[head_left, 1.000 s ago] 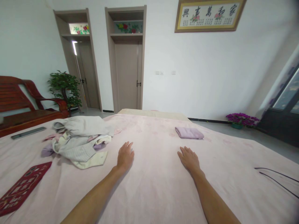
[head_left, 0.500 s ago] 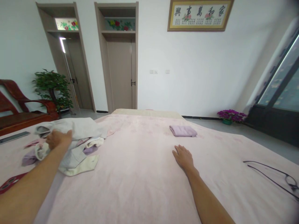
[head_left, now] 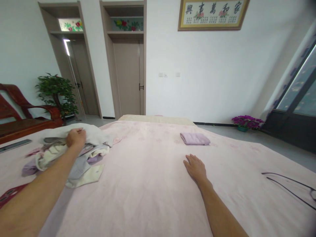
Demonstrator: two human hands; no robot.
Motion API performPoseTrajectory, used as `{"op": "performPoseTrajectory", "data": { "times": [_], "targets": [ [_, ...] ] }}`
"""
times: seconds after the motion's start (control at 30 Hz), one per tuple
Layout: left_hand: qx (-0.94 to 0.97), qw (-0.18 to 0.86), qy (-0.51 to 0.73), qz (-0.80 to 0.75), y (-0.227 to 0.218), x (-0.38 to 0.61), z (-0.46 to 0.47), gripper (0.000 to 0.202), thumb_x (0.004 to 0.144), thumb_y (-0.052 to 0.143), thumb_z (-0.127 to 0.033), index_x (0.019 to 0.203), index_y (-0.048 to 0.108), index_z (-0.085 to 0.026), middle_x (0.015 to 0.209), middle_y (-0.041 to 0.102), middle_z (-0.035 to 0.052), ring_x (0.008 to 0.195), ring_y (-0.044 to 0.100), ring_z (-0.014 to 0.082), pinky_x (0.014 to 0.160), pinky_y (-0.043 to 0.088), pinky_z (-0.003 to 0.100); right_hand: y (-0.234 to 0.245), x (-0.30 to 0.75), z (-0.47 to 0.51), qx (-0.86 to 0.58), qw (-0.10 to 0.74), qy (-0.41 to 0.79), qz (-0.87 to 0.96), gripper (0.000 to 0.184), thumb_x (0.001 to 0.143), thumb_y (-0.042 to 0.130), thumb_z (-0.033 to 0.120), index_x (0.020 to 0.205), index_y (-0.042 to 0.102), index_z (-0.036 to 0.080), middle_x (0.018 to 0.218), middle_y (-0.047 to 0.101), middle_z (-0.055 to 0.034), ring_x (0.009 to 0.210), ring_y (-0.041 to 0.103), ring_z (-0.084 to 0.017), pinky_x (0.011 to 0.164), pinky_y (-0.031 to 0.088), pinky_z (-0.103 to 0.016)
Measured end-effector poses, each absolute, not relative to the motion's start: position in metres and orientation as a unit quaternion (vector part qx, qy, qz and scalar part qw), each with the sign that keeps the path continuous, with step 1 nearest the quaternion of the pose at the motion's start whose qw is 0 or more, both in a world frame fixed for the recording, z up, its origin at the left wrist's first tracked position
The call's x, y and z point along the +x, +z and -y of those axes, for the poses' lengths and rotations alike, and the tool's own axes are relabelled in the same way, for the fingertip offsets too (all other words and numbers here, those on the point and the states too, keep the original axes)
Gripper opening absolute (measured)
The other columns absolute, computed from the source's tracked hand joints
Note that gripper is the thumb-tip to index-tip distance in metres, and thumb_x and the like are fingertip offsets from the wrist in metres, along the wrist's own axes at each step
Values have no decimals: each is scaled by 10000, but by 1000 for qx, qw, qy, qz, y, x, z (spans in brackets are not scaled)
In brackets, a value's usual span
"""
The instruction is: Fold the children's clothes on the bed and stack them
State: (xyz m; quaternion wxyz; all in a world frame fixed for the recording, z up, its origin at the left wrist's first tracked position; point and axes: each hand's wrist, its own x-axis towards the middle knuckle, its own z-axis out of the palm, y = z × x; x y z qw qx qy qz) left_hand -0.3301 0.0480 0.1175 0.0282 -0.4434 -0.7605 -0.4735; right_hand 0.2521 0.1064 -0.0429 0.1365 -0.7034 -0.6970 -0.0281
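Observation:
My left hand (head_left: pixel 76 137) is closed on top of a heap of clothes (head_left: pixel 74 154) at the left of the bed, gripping a pale grey-white garment (head_left: pixel 95 135). The heap mixes white, cream, grey and lilac pieces. My right hand (head_left: pixel 196 167) lies flat and open on the pink bedspread (head_left: pixel 153 184), palm down, holding nothing. A folded lilac cloth (head_left: pixel 195 139) rests on the bed beyond the right hand, a little apart from it.
A pair of glasses (head_left: pixel 291 186) lies at the bed's right edge. A dark red patterned item (head_left: pixel 8 195) and a flat dark remote (head_left: pixel 14 145) lie at the left. A wooden bench (head_left: pixel 22 118), a potted plant (head_left: pixel 57 94), two doors and purple flowers (head_left: pixel 247 122) stand behind.
My left hand left the bedspread, reached left onto the heap of clothes and closed on the pale garment. The right hand stayed flat. The view turned slightly.

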Motion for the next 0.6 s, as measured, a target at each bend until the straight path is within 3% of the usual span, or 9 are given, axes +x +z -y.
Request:
{"op": "performPoseTrajectory", "data": {
  "times": [0.13,0.23,0.3,0.37,0.47,0.6],
  "targets": [
    [-520,-15,-478,708,119,-236,-69,508,868,432,-406,1193,590,-48,1122,671,177,1046,625,286,916,455,464,-45,253,-108,-700,144,-28,699,526,955,388,460,1403,538,227,1516,445,-77,1408,365,-271,1161,232,-428],
    [-642,-99,-436,623,106,-153,-57,305,830,514,-331,1009,668,-138,901,715,41,816,654,169,793,511,317,-45,255,-108,-699,169,-17,695,506,974,340,434,1376,563,224,1487,485,-71,1392,393,-250,1155,256,-398],
    [-758,-200,-372,497,95,-106,-38,251,837,504,-293,986,662,-166,910,715,41,797,646,163,767,513,292,-44,258,-109,-693,199,0,694,511,990,271,377,1360,578,201,1434,543,-76,1348,450,-221,1141,283,-352],
    [-805,-227,-313,450,83,-76,-19,231,843,514,-290,999,661,-204,943,711,32,795,642,165,760,510,286,-42,262,-108,-690,235,24,684,539,995,207,326,1356,582,187,1384,588,-77,1287,511,-199,1108,324,-313],
    [-823,-168,-290,458,62,-66,-7,241,850,504,-258,1026,666,-230,1039,693,47,962,630,201,895,485,324,-37,265,-108,-703,280,72,650,570,997,167,356,1332,600,196,1336,624,-71,1209,568,-204,1039,388,-305],
    [-765,-41,-296,571,22,-90,-20,259,897,491,-281,1092,642,-200,1156,655,98,1122,575,247,1004,422,395,-30,262,-105,-703,272,91,651,530,985,239,404,1206,674,197,1241,674,-84,1145,598,-220,995,401,-305]
  ]
}}
